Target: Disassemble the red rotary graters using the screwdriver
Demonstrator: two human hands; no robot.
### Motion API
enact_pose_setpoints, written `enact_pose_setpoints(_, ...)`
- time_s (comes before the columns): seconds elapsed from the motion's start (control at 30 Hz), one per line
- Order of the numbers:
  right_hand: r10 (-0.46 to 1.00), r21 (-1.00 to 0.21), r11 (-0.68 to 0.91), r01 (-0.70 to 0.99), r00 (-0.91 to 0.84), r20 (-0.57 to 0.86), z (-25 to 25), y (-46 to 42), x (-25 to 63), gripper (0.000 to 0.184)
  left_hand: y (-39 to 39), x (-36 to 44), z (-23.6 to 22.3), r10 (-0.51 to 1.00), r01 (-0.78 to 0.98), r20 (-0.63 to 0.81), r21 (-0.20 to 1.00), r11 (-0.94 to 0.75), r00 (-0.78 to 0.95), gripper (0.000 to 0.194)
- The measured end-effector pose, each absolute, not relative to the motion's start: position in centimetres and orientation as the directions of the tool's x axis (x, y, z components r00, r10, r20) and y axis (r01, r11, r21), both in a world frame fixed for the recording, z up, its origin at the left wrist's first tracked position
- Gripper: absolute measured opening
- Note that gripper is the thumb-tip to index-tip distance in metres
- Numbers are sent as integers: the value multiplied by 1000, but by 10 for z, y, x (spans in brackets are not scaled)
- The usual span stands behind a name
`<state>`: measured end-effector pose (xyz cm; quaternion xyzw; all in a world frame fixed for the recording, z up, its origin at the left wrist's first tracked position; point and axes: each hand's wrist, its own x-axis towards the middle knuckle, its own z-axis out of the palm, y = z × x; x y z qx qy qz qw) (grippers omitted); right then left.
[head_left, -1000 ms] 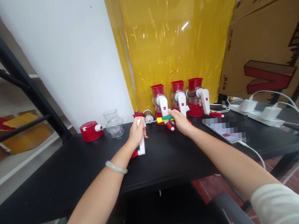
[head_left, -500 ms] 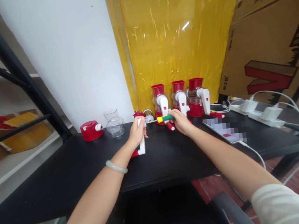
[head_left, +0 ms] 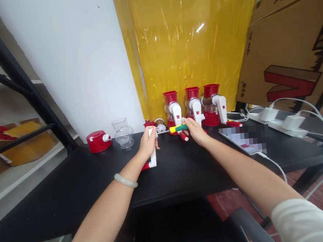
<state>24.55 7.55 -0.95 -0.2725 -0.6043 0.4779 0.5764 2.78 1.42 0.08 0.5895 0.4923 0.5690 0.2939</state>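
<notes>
My left hand (head_left: 148,142) is closed around a white crank handle (head_left: 153,158) with a red grip at its lower end, held above the black table. In my right hand (head_left: 196,130) is a screwdriver (head_left: 178,127) with a green and yellow handle. Its shaft points left and reaches the upper part of the crank handle beside my left fingers; whether the tip sits on a screw is too small to tell. Behind my hands lie a metal grater drum (head_left: 160,125) and a red part (head_left: 149,123), partly hidden.
Three red and white rotary graters (head_left: 193,106) stand at the back. To the left are a red base (head_left: 99,141) and a clear plastic housing (head_left: 123,134). On the right lie a phone (head_left: 242,140) with a cable and a white power strip (head_left: 277,123); a cardboard box (head_left: 283,48) stands behind.
My right fingers have shifted slightly around the screwdriver handle. Otherwise both hands and the crank handle keep nearly the same place.
</notes>
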Motion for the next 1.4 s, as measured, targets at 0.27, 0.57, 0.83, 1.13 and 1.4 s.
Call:
enact_pose_setpoints(0.27, 901, -875, 355, -329, -130, 414, -15, 86, 242, 44, 13, 28, 2, 914, 235, 383, 908, -346, -133, 39)
enact_pose_setpoints(0.57, 892, -865, 360, -350, -141, 429, -12, 84, 244, 41, 14, 28, 1, 914, 250, 383, 905, -344, -130, 39)
enact_pose_setpoints(0.83, 873, -868, 404, -289, -162, 460, -13, 82, 245, 52, 13, 27, 2, 919, 253, 372, 909, -332, -129, 39)
enact_pose_setpoints(1.13, 905, -865, 352, -356, -105, 412, -10, 83, 242, 41, 12, 28, 2, 918, 258, 376, 906, -337, -122, 39)
enact_pose_setpoints(1.4, 909, -867, 342, -363, -108, 403, -9, 83, 244, 42, 13, 27, 1, 920, 258, 371, 907, -332, -123, 39)
